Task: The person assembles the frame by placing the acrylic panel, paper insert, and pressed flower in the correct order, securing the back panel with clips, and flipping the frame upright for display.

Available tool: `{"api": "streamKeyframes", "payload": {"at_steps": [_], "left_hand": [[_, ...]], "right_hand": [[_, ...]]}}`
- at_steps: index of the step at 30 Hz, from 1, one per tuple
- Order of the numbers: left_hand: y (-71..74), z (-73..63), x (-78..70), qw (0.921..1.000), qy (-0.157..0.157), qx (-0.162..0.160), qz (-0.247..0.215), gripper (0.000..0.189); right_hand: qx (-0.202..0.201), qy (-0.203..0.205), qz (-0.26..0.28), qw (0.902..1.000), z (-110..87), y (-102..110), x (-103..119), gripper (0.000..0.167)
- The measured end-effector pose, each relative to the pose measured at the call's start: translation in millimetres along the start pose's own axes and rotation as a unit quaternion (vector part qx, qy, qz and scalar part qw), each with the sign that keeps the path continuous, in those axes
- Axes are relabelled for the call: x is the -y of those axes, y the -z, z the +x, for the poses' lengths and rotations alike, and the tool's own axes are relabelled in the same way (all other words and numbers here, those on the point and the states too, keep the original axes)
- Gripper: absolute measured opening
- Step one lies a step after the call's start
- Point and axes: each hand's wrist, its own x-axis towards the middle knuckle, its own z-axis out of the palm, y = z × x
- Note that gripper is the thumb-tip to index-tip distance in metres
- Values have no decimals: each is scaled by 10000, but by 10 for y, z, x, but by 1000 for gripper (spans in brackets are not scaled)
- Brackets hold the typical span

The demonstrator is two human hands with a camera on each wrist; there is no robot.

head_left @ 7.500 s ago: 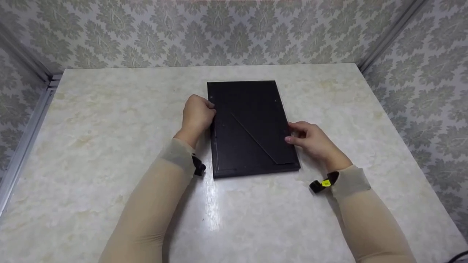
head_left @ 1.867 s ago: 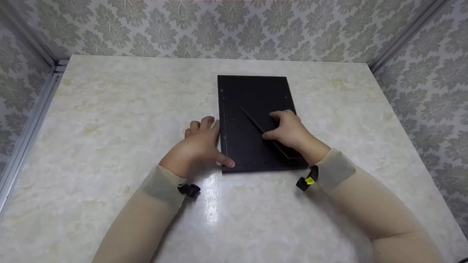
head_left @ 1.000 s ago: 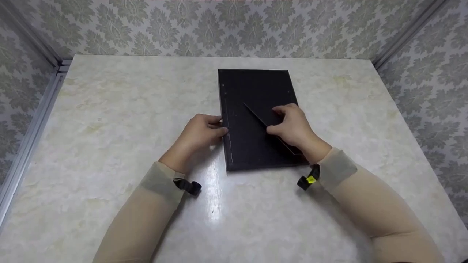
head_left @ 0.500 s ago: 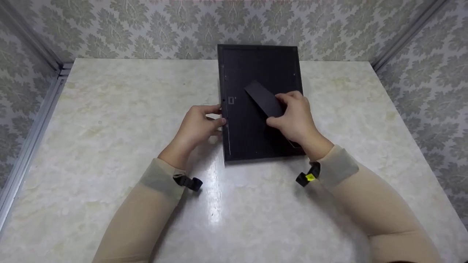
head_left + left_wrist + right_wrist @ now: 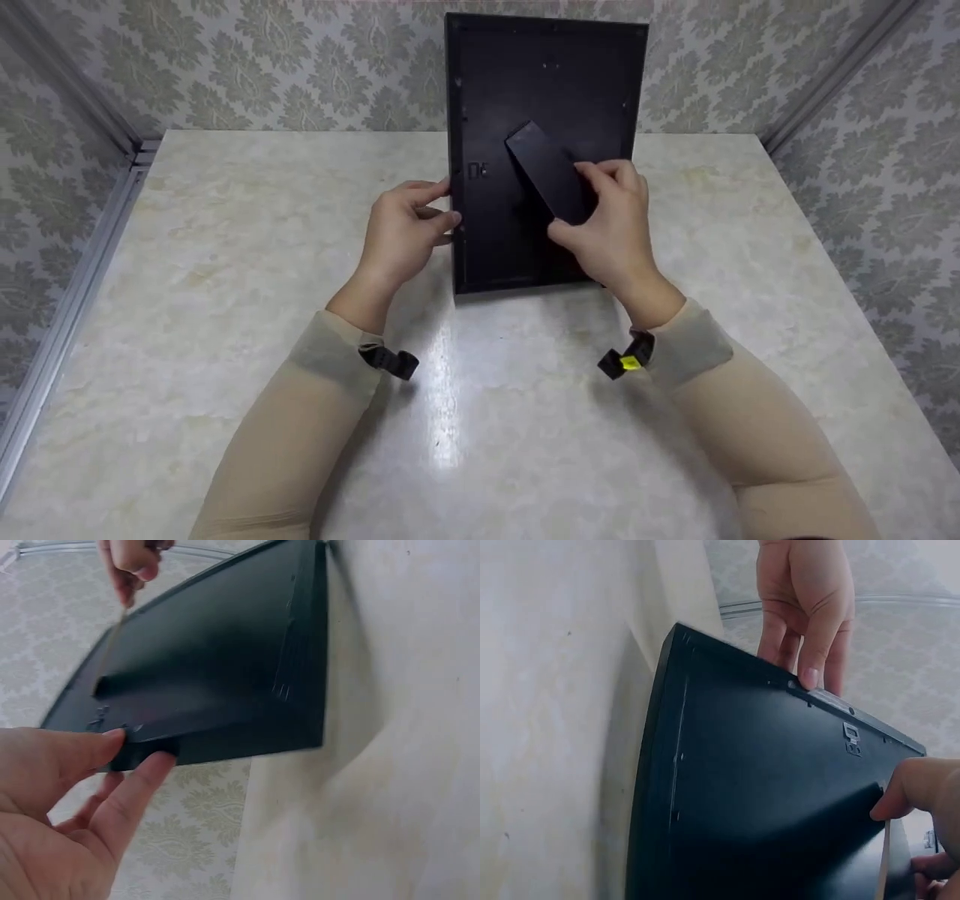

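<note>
A black picture frame [image 5: 495, 236] stands tilted up with its back toward me, its lower edge close to the table. On its left edge my left hand [image 5: 401, 232] pinches the border, thumb on the back side and fingertips along the outer side. A slanted easel leg [image 5: 546, 169] sticks out from the backing, swung away from it. My right hand [image 5: 616, 225] grips this leg between thumb and fingers. The right wrist view shows a small metal hanger [image 5: 851, 733] near the edge that the left hand [image 5: 810, 607] holds. The frame's front is hidden.
The marbled table [image 5: 225, 315] reaches forward to a patterned wall [image 5: 300, 67] behind the frame. A second patterned wall [image 5: 885, 150] rises on the right. A metal rail [image 5: 75, 285] runs along the table's left side.
The frame has gone from lying flat to tilted up, its top edge raised. Earlier the right hand moved from the frame's edge to the easel leg, now swung out; the left hand regripped the left edge.
</note>
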Motion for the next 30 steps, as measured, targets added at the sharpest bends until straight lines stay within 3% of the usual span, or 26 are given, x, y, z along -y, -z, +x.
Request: {"api": "streamKeyframes", "payload": {"at_steps": [10, 17, 23, 30], "left_hand": [[-66, 157, 163, 9959, -547, -621, -364, 49], [-59, 339, 187, 9907, -993, -923, -120, 44], [-72, 454, 201, 9886, -1097, -1026, -64, 43], [-80, 470, 265, 9874, -1039, -1059, -545, 39]], "right_hand": [[-653, 522, 65, 9965, -25, -71, 12, 74], [-1052, 750, 130, 9915, 14, -184, -27, 73], [-1304, 962, 89, 9867, 53, -318, -97, 69], [-1253, 1070, -18, 9863, -25, -434, -152, 68]]}}
